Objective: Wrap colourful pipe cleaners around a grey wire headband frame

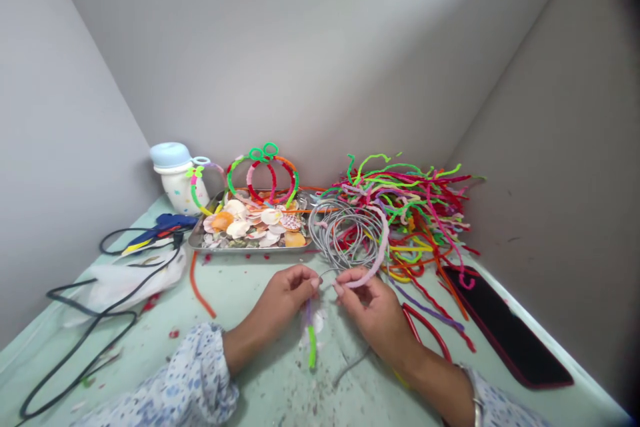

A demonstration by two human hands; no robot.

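Note:
My left hand (295,288) is closed on the end of a thin grey wire, with a purple and green fuzzy piece (312,343) hanging just below its fingers. My right hand (367,300) pinches a pale pink fuzzy-wrapped wire (384,240), which curves up and over to the right. A short stretch of bare wire (327,272) shows between the two hands. Behind them lies a coil of grey wire (340,240). Another bit of grey wire (350,367) rests on the table below my right hand.
A metal tray (250,250) holds shells and colourful fuzzy rings (295,180). A blue-lidded white bottle (177,180), glue gun (163,227), black cable (105,313) and plastic bag (135,283) are left. Fuzzy stems (415,193) and a black flat object (505,330) are right.

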